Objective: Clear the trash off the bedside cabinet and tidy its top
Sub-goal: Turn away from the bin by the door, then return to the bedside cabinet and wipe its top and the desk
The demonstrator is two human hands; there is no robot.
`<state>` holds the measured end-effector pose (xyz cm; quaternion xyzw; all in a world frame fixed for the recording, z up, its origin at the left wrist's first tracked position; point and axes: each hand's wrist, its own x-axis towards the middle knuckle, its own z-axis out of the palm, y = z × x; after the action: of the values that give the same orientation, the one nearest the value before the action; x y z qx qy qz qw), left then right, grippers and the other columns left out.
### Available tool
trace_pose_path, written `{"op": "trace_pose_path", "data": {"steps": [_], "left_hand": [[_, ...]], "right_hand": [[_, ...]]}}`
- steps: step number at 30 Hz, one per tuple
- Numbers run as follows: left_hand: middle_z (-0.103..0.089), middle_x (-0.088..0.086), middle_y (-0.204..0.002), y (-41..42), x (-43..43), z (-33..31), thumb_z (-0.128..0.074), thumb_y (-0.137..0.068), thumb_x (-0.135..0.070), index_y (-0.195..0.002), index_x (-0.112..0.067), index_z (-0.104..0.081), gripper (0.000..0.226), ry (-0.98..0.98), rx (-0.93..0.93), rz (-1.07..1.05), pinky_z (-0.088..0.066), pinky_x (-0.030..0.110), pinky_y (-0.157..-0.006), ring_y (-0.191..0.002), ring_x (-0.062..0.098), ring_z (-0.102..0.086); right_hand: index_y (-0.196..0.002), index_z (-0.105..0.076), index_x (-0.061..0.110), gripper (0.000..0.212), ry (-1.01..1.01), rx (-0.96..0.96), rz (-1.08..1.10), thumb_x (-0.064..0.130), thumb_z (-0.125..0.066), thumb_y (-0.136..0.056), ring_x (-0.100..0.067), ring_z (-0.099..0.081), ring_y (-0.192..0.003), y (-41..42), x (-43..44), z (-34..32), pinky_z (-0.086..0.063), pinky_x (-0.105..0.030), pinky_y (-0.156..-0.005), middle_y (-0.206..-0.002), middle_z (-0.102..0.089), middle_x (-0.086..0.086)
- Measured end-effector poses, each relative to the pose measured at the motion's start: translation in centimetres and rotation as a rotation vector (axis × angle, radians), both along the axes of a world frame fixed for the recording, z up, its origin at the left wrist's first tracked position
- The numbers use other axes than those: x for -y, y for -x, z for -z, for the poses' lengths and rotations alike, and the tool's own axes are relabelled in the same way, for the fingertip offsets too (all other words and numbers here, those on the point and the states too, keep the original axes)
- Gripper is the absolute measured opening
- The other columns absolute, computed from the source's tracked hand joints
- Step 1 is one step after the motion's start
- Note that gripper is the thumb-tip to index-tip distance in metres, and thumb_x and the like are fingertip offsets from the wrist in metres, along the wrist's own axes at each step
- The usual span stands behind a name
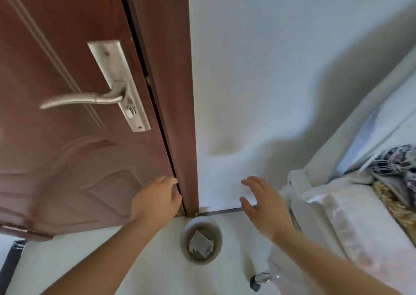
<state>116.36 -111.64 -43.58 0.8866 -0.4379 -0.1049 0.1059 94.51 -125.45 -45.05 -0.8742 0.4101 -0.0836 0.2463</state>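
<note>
A small round white waste bin (201,223) stands on the pale floor at the foot of the door frame, with crumpled grey paper (201,245) inside it. My left hand (156,201) hovers above and to the left of the bin, fingers loosely curled, holding nothing. To the bin's upper right my right hand (262,207) is spread with its fingers apart and empty. The bedside cabinet is not in view.
A brown wooden door (67,148) with a silver lever handle (90,100) fills the left. A white wall (258,92) is ahead. A bed with pale bedding (351,216) lies at the right. A small wheeled caster (256,282) shows at the bottom.
</note>
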Motion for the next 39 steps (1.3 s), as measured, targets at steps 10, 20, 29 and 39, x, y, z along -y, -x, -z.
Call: {"op": "trace_pose_path", "data": {"steps": [10, 20, 29, 39], "left_hand": [[-0.054, -0.006, -0.133, 7.2, 4.1, -16.2, -0.041, -0.093, -0.035, -0.130, -0.025, -0.049, 0.039, 0.249, 0.090, 0.397, -0.045, 0.034, -0.087, -0.117, 0.018, -0.051], [-0.064, 0.001, -0.115, 30.0, 8.3, -27.5, -0.044, -0.090, -0.035, -0.121, -0.020, -0.056, 0.036, 0.565, 0.209, 0.946, -0.048, 0.037, -0.078, -0.099, 0.027, -0.059], [-0.065, -0.002, -0.115, 58.9, 6.0, -32.2, -0.046, -0.088, -0.037, -0.121, -0.021, -0.056, 0.038, 0.777, 0.072, 1.326, -0.047, 0.035, -0.077, -0.100, 0.021, -0.060], [-0.065, -0.006, -0.100, 84.0, -0.7, -33.3, -0.049, -0.088, -0.037, -0.115, -0.022, -0.058, 0.032, 0.840, -0.095, 1.502, -0.048, 0.030, -0.071, -0.083, 0.014, -0.060]], "right_hand": [[-0.128, -0.053, 0.019, 0.039, 0.330, 0.217, 0.313, 0.029, -0.055, -0.091, -0.018, -0.045, -0.125, 10.8, -4.1, -18.2, -0.034, -0.034, -0.102, -0.137, -0.049, 0.001], [-0.135, -0.044, 0.026, 0.045, 0.570, 0.133, 0.793, 0.040, -0.047, -0.092, -0.016, -0.043, -0.128, 32.9, -12.7, -28.4, -0.037, -0.040, -0.105, -0.142, -0.046, 0.005], [-0.132, -0.045, 0.031, 0.043, 0.626, -0.032, 1.206, 0.041, -0.046, -0.090, -0.013, -0.040, -0.129, 57.0, -24.2, -31.8, -0.030, -0.035, -0.106, -0.140, -0.047, 0.010], [-0.132, -0.040, 0.036, 0.042, 0.624, -0.187, 1.445, 0.043, -0.042, -0.091, -0.015, -0.039, -0.129, 79.0, -34.2, -34.3, -0.026, -0.036, -0.105, -0.142, -0.043, 0.013]]}}
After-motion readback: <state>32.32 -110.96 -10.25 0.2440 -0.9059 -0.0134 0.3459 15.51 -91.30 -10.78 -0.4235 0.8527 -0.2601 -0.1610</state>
